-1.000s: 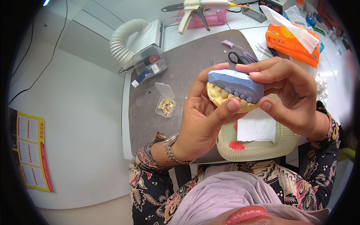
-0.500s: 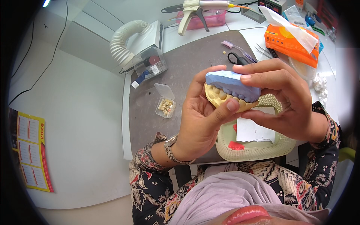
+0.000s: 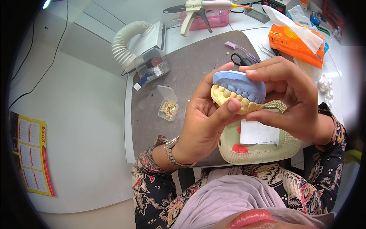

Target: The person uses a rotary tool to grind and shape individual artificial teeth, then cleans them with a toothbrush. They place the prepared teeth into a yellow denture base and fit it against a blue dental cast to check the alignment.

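Between both hands I hold a pair of plaster dental casts, set with their teeth together. The blue cast (image 3: 238, 82) is on top and the cream-yellow cast (image 3: 221, 97) underneath. My left hand (image 3: 207, 118) is closed round the left side, its thumb pressed on the yellow teeth. My right hand (image 3: 288, 91) grips the right side, fingers on the blue top and thumb under the yellow base. Below them sits a pale green basket (image 3: 259, 158) with a white paper (image 3: 260, 132) and a red piece with tooth shapes (image 3: 240, 148) inside.
Left on the grey mat (image 3: 148, 114) stands an open clear box of small teeth (image 3: 168, 109). Beyond are a clear container (image 3: 152, 65), a white ducted hose (image 3: 124, 44), a dispensing gun (image 3: 195, 14), a toothbrush (image 3: 240, 49) and an orange tissue pack (image 3: 295, 44).
The paired casts have tilted slightly in my hands and shifted a little right, showing more of the tooth fronts. Both hands keep their hold.
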The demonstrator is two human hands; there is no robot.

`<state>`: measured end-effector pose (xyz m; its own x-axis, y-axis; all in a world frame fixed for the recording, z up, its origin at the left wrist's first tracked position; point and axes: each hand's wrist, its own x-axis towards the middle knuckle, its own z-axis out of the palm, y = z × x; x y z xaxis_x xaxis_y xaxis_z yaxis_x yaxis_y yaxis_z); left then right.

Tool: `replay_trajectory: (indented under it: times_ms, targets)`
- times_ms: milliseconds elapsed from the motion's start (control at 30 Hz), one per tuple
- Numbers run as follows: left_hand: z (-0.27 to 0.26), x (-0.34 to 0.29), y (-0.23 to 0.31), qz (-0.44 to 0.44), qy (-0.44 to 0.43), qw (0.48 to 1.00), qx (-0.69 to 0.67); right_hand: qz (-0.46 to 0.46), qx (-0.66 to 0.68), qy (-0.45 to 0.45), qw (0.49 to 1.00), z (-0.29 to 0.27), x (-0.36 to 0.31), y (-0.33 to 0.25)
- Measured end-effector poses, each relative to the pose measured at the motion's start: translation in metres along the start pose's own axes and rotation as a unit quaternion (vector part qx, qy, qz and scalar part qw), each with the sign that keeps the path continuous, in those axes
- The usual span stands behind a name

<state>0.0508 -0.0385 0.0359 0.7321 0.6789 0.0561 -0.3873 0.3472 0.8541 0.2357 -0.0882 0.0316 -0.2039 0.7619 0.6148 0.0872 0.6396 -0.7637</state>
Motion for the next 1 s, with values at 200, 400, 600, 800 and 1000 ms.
replay_trajectory:
  times_ms: [200, 400, 600, 800, 1000]
  targets:
    - [-0.002, 0.000, 0.003, -0.023, -0.019, 0.999, -0.021, 0.044, 0.048, 0.033, 0.997, -0.002, 0.002, 0.001]
    - [0.001, 0.000, 0.005, -0.007, -0.004, 1.000, 0.014, 0.067, 0.082, 0.043, 0.993, -0.004, 0.001, 0.001]
    - [-0.004, 0.001, 0.009, 0.015, -0.039, 0.997, 0.059, 0.066, 0.080, 0.059, 0.993, -0.003, 0.000, -0.002]
    - [-0.008, 0.002, 0.020, 0.018, -0.063, 0.986, 0.154, 0.141, 0.144, 0.088, 0.976, -0.004, -0.001, -0.006]
    - [-0.009, 0.000, 0.033, -0.031, -0.064, 0.981, 0.182, 0.202, 0.166, 0.056, 0.963, -0.005, 0.001, -0.006]
